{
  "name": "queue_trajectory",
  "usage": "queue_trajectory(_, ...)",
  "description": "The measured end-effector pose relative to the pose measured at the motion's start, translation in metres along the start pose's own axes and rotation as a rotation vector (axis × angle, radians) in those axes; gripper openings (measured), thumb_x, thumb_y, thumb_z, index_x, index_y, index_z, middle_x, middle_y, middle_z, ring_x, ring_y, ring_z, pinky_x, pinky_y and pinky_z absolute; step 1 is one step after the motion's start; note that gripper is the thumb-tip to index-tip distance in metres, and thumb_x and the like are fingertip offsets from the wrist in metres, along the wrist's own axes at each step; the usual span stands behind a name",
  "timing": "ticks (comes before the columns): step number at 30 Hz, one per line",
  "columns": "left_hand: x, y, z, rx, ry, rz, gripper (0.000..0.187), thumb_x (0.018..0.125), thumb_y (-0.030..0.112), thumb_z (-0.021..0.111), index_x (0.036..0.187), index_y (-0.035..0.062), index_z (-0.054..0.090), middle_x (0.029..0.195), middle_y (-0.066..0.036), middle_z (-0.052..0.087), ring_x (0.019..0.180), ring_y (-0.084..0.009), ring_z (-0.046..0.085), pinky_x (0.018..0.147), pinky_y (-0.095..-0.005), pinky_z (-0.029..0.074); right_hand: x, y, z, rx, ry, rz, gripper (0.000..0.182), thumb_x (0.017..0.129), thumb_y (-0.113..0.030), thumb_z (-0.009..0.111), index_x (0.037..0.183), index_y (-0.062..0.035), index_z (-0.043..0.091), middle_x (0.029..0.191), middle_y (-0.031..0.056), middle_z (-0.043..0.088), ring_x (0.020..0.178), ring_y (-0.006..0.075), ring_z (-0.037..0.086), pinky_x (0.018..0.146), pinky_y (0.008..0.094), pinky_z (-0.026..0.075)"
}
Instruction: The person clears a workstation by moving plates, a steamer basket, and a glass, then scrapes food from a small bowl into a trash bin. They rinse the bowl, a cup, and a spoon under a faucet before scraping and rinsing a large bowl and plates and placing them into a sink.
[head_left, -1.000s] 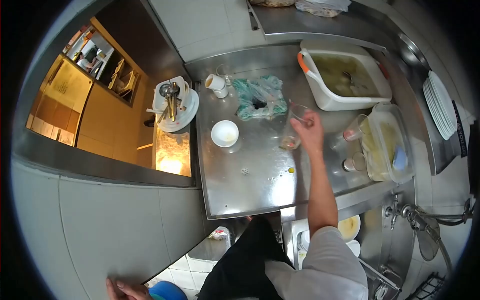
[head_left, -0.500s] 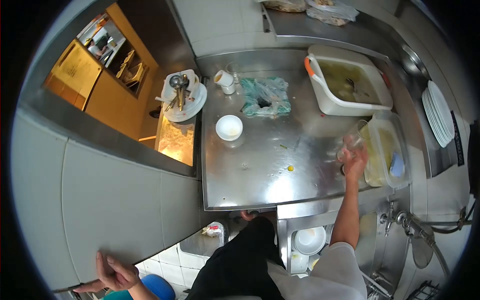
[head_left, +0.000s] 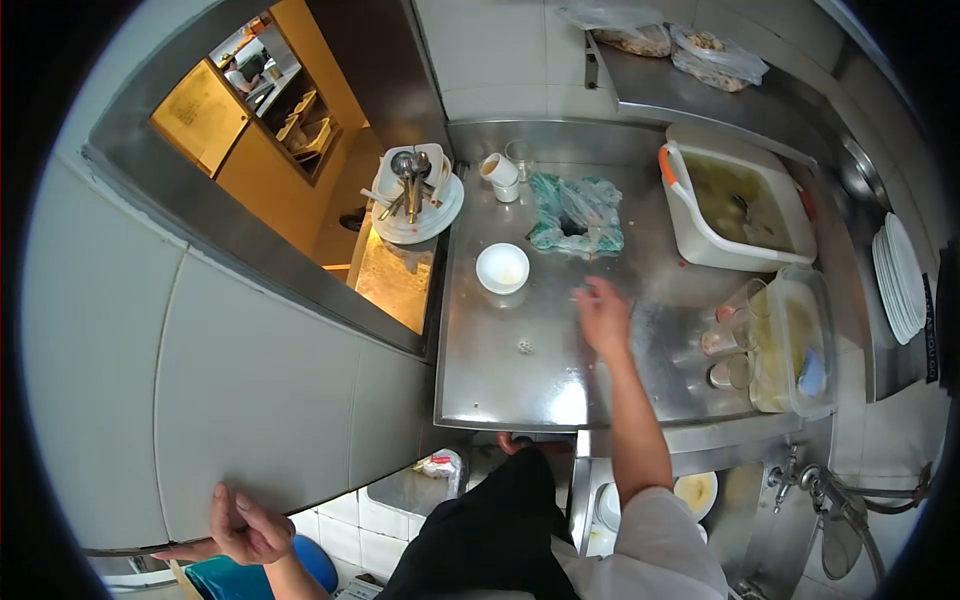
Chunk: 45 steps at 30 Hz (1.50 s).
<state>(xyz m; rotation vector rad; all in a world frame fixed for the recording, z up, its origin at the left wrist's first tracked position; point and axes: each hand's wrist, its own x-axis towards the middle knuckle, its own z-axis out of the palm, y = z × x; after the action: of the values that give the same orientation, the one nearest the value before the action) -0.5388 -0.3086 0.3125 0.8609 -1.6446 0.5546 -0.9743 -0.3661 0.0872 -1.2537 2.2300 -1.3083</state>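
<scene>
My right hand (head_left: pixel 604 318) is over the middle of the steel counter (head_left: pixel 500 375), fingers loosely apart and slightly blurred, with nothing visible in it. Ahead of it lies a crumpled green and clear plastic bag (head_left: pixel 577 215). To its left stands a white bowl (head_left: pixel 503 268) with a little residue inside. Several drinking glasses lie tipped on their sides toward the right, among them a glass (head_left: pixel 722 342) beside a clear plastic tub (head_left: pixel 777 350) of cloudy liquid. At the lower left, my left hand (head_left: pixel 250 525) has its fingers apart near the edge of the tiled wall, holding nothing.
A white basin (head_left: pixel 725 250) of murky water stands at the back right. Stacked plates with ladles (head_left: pixel 418 215) sit by the hatch at left. White cups (head_left: pixel 503 178) stand near the back edge. A faucet (head_left: pixel 790 470) and sink with dishes are at front right.
My right hand has left the glasses at the right and moved left to the counter's middle. The glasses now lie beside the tub. My left hand stays by the wall; the view has shifted.
</scene>
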Motion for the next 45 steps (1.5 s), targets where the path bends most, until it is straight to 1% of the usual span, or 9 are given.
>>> queue_trajectory(5, 0.009, 0.005, 0.004, -0.001, 0.023, 0.072, 0.015, 0.076, 0.001, 0.052, 0.089, -0.004, 0.058, 0.114, -0.016, 0.045, 0.13, -0.0258, -0.011, 0.101, -0.0393, 0.014, 0.05, -0.025, 0.117, -0.181, -0.208, 0.161, 0.055, 0.077, -0.041, 0.053, 0.106, 0.0059, 0.05, 0.103, 0.0246, 0.055, 0.1, 0.0361, 0.05, 0.084, 0.0401, 0.04)
queue_trajectory(13, 0.01, 0.005, 0.007, -0.061, 0.051, 0.086, 0.014, 0.079, 0.007, 0.056, 0.086, -0.0046, 0.058, 0.096, -0.011, 0.061, 0.129, -0.0192, -0.016, 0.102, -0.0381, 0.007, 0.016, 0.021, 0.103, 0.181, -0.487, 0.51, 0.027, 0.073, -0.013, 0.048, 0.095, 0.0019, 0.055, 0.08, 0.0158, 0.061, 0.065, 0.0258, 0.062, 0.054, 0.0335, 0.05)
queue_trajectory(18, 0.006, -0.023, -0.006, -0.082, 0.024, 0.12, 0.014, 0.077, 0.003, 0.06, 0.087, -0.0074, 0.058, 0.093, -0.015, 0.061, 0.097, -0.0208, 0.053, 0.077, -0.0269, 0.044, -0.097, 0.015, -0.05, 0.247, -0.474, 0.359, 0.036, 0.075, -0.014, 0.051, 0.108, -0.0019, 0.052, 0.083, 0.0077, 0.059, 0.067, 0.0136, 0.057, 0.05, 0.0275, 0.049)
queue_trajectory(21, 0.012, -0.05, -0.008, -0.054, 0.029, 0.277, 0.013, 0.075, 0.0, 0.062, 0.085, -0.0085, 0.058, 0.086, -0.016, 0.062, 0.064, -0.0161, 0.06, 0.055, -0.021, 0.048, -0.176, 0.021, -0.14, 0.247, -0.39, 0.489, 0.031, 0.076, -0.017, 0.053, 0.104, -0.0026, 0.054, 0.086, 0.003, 0.059, 0.071, 0.0092, 0.053, 0.059, 0.0233, 0.044)
queue_trajectory(26, 0.027, -0.064, 0.001, -0.128, 0.027, 0.581, 0.014, 0.074, 0.001, 0.064, 0.084, -0.0075, 0.06, 0.08, -0.011, 0.064, 0.068, -0.013, 0.061, 0.061, -0.0179, 0.048, -0.31, 0.087, -0.239, 0.116, -0.178, 0.689, 0.029, 0.077, -0.012, 0.051, 0.104, -0.0023, 0.054, 0.08, 0.0035, 0.059, 0.065, 0.0104, 0.055, 0.05, 0.0244, 0.046)
queue_trajectory(30, 0.017, -0.126, -0.007, -0.214, -0.006, 0.33, 0.016, 0.07, 0.012, 0.071, 0.067, -0.002, 0.064, 0.064, -0.008, 0.064, 0.053, -0.0108, 0.059, 0.049, -0.0197, 0.047, -0.411, 0.149, -0.27, 0.095, -0.045, 0.89, 0.03, 0.077, -0.011, 0.051, 0.105, -0.0006, 0.052, 0.079, 0.0073, 0.059, 0.064, 0.015, 0.058, 0.043, 0.0268, 0.049)
queue_trajectory(32, 0.008, -0.102, -0.007, 1.039, -0.108, 0.293, 0.023, 0.07, 0.028, 0.071, 0.064, 0.0064, 0.065, 0.063, -0.003, 0.064, 0.049, -0.0092, 0.058, 0.044, -0.0194, 0.043, -0.452, 0.171, -0.268, 0.111, 0.026, 0.949, 0.031, 0.078, -0.011, 0.051, 0.108, -0.0022, 0.05, 0.081, 0.0083, 0.059, 0.061, 0.0159, 0.058, 0.043, 0.0275, 0.05)
queue_trajectory(35, 0.023, -0.134, 0.005, 0.461, -0.047, 0.327, 0.025, 0.072, 0.036, 0.067, 0.066, 0.012, 0.066, 0.064, 0.0, 0.064, 0.049, -0.0107, 0.058, 0.045, -0.0198, 0.042, -0.502, 0.203, -0.259, 0.22, 0.153, 1.132, 0.033, 0.079, -0.01, 0.05, 0.112, -0.0038, 0.047, 0.081, 0.0105, 0.059, 0.055, 0.0179, 0.059, 0.043, 0.0289, 0.051)
queue_trajectory(45, 0.031, -0.114, 0.01, 0.329, -0.177, 0.319, 0.017, 0.08, 0.026, 0.058, 0.096, 0.0232, 0.063, 0.089, 0.002, 0.064, 0.075, -0.014, 0.061, 0.064, -0.0244, 0.045, -0.567, 0.287, -0.224, -0.097, 0.124, 1.153, 0.031, 0.076, -0.01, 0.051, 0.105, -0.0011, 0.051, 0.084, 0.0168, 0.06, 0.063, 0.0272, 0.061, 0.053, 0.0343, 0.051)
